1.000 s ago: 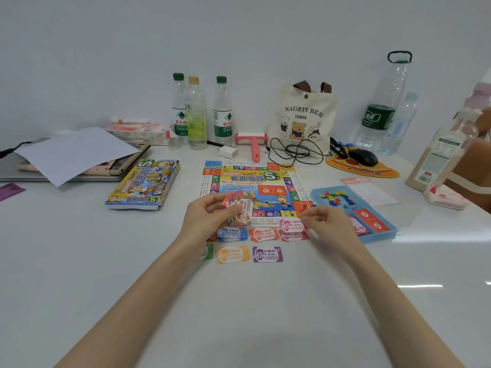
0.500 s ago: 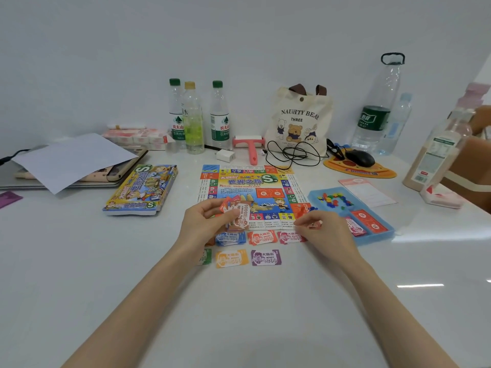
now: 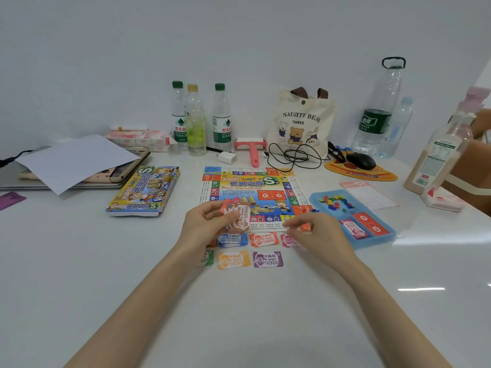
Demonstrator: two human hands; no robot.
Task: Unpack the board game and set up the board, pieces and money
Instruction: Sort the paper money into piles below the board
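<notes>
Left hand (image 3: pixel 210 227) pinches a fan of notes (image 3: pixel 240 216) stood on end over the board (image 3: pixel 255 187) near edge, right hand (image 3: pixel 318 235) pinches an orange note (image 3: pixel 305 227) above money piles (image 3: pixel 264 239) lying crosswise, with open surface (image 3: pixel 239 314) nearer the person.

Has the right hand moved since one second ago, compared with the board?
Yes. The right hand has shifted slightly left along the near edge of the board and now covers part of the pink money pile.

bright even light, glare streaks on the glossy table (image 3: pixel 419 289), wide-angle bending at edges, slightly soft
</notes>
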